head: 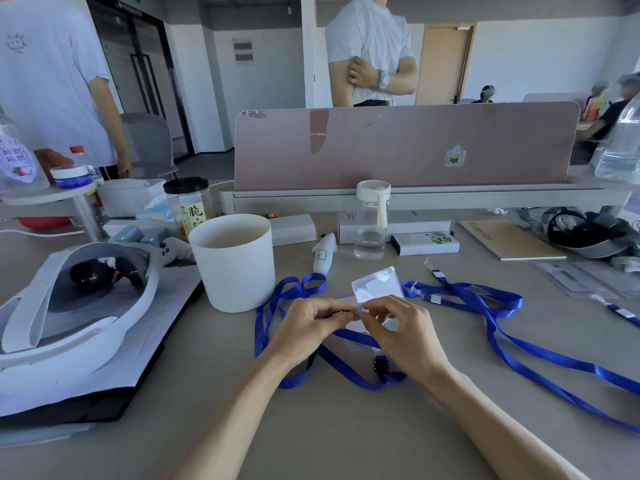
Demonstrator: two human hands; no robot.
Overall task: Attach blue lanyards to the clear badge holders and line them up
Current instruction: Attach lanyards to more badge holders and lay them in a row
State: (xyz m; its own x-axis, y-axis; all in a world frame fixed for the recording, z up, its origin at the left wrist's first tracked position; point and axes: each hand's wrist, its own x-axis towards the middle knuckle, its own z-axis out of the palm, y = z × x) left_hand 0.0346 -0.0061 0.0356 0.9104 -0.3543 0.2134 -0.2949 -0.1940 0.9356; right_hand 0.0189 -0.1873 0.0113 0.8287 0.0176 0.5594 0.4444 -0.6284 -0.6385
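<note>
A clear badge holder [377, 288] is lifted above the grey table, tilted away from me. My right hand [401, 327] pinches its near edge. My left hand [313, 322] pinches the clear end strap of a blue lanyard [266, 327] right against that edge; fingertips of both hands meet there. The lanyard loops under my wrists, with a black clasp [381, 364] by my right wrist. A second blue lanyard [498, 306] trails off to the right. More clear holders [585, 277] lie at the far right.
A white cylindrical tub [239, 261] stands just left of my hands. A white headset [69, 306] rests on papers at the left. A small water bottle [371, 220], boxes and a notebook [509, 239] sit behind, before a pink divider [405, 147]. Two people stand beyond.
</note>
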